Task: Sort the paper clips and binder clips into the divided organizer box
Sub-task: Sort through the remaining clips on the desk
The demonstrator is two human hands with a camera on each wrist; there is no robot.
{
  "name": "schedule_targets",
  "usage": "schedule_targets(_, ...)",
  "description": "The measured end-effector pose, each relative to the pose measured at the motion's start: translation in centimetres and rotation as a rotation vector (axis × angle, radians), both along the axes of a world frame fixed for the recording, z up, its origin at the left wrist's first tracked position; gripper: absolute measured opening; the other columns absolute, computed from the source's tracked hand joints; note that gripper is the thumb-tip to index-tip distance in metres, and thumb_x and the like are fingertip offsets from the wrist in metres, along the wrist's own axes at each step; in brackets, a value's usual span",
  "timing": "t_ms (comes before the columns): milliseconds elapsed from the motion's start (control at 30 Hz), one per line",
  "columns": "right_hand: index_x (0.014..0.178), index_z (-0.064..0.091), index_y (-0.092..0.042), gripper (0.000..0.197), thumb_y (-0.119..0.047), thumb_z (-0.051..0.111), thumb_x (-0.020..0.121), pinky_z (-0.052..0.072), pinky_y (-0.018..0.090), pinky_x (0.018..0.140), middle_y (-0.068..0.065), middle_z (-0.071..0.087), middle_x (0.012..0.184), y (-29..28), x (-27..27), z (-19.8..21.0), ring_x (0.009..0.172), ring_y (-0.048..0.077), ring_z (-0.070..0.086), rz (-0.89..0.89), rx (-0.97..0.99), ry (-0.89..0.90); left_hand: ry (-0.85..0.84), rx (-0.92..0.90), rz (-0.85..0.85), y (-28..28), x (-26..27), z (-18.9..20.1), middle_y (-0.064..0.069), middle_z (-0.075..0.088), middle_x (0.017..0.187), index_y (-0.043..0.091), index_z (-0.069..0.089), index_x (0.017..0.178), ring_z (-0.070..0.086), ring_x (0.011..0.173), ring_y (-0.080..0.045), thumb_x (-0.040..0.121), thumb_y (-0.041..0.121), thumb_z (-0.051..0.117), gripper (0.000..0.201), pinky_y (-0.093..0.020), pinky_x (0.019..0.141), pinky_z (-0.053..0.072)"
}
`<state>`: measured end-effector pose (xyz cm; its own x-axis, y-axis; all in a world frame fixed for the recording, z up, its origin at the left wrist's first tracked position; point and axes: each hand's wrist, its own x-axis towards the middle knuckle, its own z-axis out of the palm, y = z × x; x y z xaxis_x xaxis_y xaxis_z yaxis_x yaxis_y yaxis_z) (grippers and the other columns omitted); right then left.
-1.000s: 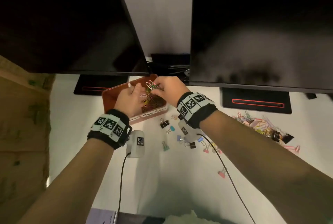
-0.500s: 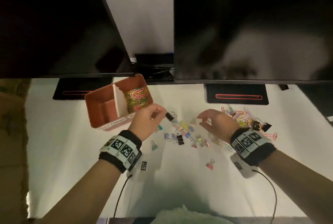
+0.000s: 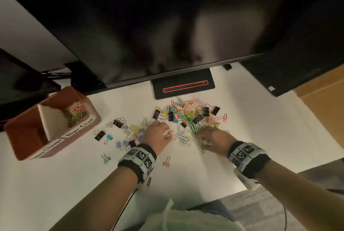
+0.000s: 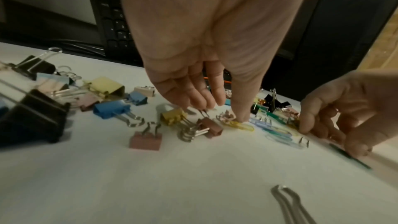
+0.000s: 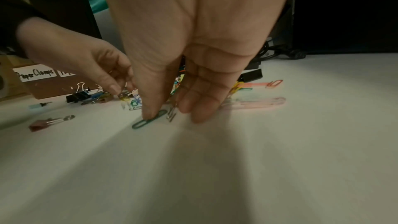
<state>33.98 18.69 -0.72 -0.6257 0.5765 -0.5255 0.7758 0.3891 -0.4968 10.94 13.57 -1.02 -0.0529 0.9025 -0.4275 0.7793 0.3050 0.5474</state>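
Observation:
The red-brown organizer box (image 3: 20, 134) stands at the left, with coloured paper clips (image 3: 74, 113) in its right compartment. A mixed pile of clips (image 3: 188, 113) lies by the monitor foot, and binder clips (image 3: 119, 134) are scattered to its left. My left hand (image 3: 158, 134) reaches down, its thumb pressing a yellow paper clip (image 4: 241, 125) beside a brown binder clip (image 4: 211, 127). My right hand (image 3: 210, 139) has its thumb on a green paper clip (image 5: 148, 122). A silver paper clip (image 5: 172, 113) stands on edge against its fingertips.
Two black monitors overhang the white table, one on a foot with a red line (image 3: 184, 86). A black keyboard (image 4: 114, 21) lies behind. Single binder clips (image 3: 166, 162) lie near my left wrist. The box labels read "Paper Clamps" (image 5: 35, 74) and "Paper Clips" (image 3: 80, 127).
Both hands left the box and moved right to the loose clips. They were above the clips half a second ago and now touch paper clips on the table.

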Motion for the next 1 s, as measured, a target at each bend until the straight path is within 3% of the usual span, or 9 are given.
schedule_targets(100, 0.102, 0.061, -0.013, 0.018, -0.017, 0.062, 0.084, 0.048, 0.029, 0.081, 0.002, 0.057, 0.100, 0.2, -0.4, -1.0, 0.083, 0.014, 0.051, -0.013, -0.002, 0.057, 0.021, -0.014, 0.006, 0.4, 0.7, -0.3, 0.005, 0.046, 0.099, 0.017, 0.060, 0.106, 0.050, 0.090, -0.012, 0.078, 0.024, 0.070, 0.030, -0.024, 0.081, 0.041)
schedule_targets(233, 0.096, 0.064, -0.013, 0.012, -0.015, 0.056, 0.087, 0.051, 0.038, 0.082, 0.005, 0.061, 0.098, 0.9, -1.4, -1.9, 0.086, 0.021, 0.058, -0.029, 0.047, 0.130, 0.017, 0.019, 0.030, 0.7, 1.4, -0.7, 0.006, 0.047, 0.093, 0.015, 0.063, 0.092, 0.054, 0.091, -0.012, 0.077, 0.019, 0.070, 0.017, -0.024, 0.078, 0.043)
schedule_targets(333, 0.099, 0.061, -0.014, 0.012, -0.019, 0.055, 0.089, 0.051, 0.037, 0.080, 0.005, 0.061, 0.098, 1.9, -1.4, -1.6, 0.085, 0.020, 0.058, 0.006, 0.040, 0.149, -0.027, 0.037, 0.101, 0.9, 1.5, -0.5, 0.004, 0.050, 0.093, 0.013, 0.063, 0.091, 0.055, 0.086, -0.013, 0.077, 0.020, 0.072, 0.018, -0.025, 0.075, 0.047)
schedule_targets(467, 0.104, 0.058, -0.017, 0.020, -0.025, 0.061, 0.086, 0.045, 0.028, 0.072, -0.004, 0.053, 0.091, 3.0, 0.7, -1.0, 0.077, 0.012, 0.047, 0.087, 0.045, 0.129, -0.114, 0.051, 0.324, 0.9, 0.1, 0.2, -0.002, 0.057, 0.094, 0.015, 0.060, 0.095, 0.063, 0.074, -0.016, 0.080, 0.017, 0.068, 0.016, -0.024, 0.053, 0.052)
schedule_targets(600, 0.107, 0.053, -0.021, 0.031, -0.032, 0.066, 0.081, 0.037, 0.024, 0.066, -0.009, 0.046, 0.089, 2.6, 3.1, -0.9, 0.077, 0.011, 0.046, 0.138, 0.020, 0.049, 0.028, 0.017, 0.345, 0.3, -1.6, 0.5, -0.001, 0.051, 0.106, 0.017, 0.059, 0.109, 0.056, 0.098, -0.022, 0.079, 0.013, 0.067, 0.031, -0.041, 0.073, 0.056)
schedule_targets(733, 0.108, 0.050, -0.018, 0.033, -0.026, 0.066, 0.081, 0.049, 0.030, 0.077, -0.004, 0.053, 0.103, 1.5, 3.7, -1.5, 0.088, 0.014, 0.054, 0.111, -0.006, 0.027, 0.132, 0.043, 0.127, -0.4, 0.2, 1.1, -0.001, 0.052, 0.117, 0.018, 0.055, 0.118, 0.051, 0.109, -0.018, 0.082, 0.023, 0.065, 0.037, -0.035, 0.096, 0.047)
schedule_targets(833, 0.108, 0.053, -0.017, 0.030, -0.022, 0.066, 0.082, 0.047, 0.026, 0.076, -0.006, 0.051, 0.100, 1.4, 3.0, -2.0, 0.083, 0.009, 0.047, 0.026, -0.003, 0.067, 0.140, -0.055, 0.048, -0.7, 2.2, 0.8, -0.004, 0.045, 0.135, 0.014, 0.043, 0.132, 0.042, 0.125, -0.019, 0.087, 0.029, 0.058, 0.050, -0.033, 0.108, 0.037)
schedule_targets(933, 0.109, 0.056, -0.014, 0.028, -0.017, 0.065, 0.083, 0.047, 0.026, 0.079, -0.002, 0.053, 0.102, 1.6, 1.1, -2.4, 0.083, 0.009, 0.046, -0.021, 0.009, 0.150, 0.137, -0.095, -0.007, -0.6, 3.4, 0.6, -0.006, 0.035, 0.146, 0.012, 0.034, 0.139, 0.035, 0.133, -0.020, 0.088, 0.033, 0.056, 0.059, -0.031, 0.112, 0.031)
schedule_targets(1000, 0.105, 0.057, -0.013, 0.026, -0.014, 0.067, 0.081, 0.045, 0.024, 0.073, -0.002, 0.050, 0.096, 1.9, 0.2, -2.3, 0.075, 0.008, 0.046, -0.042, -0.014, 0.211, 0.093, -0.092, -0.067, -0.4, 4.3, 0.7, -0.005, 0.039, 0.143, 0.013, 0.036, 0.138, 0.038, 0.130, -0.020, 0.088, 0.034, 0.058, 0.059, -0.030, 0.105, 0.037)
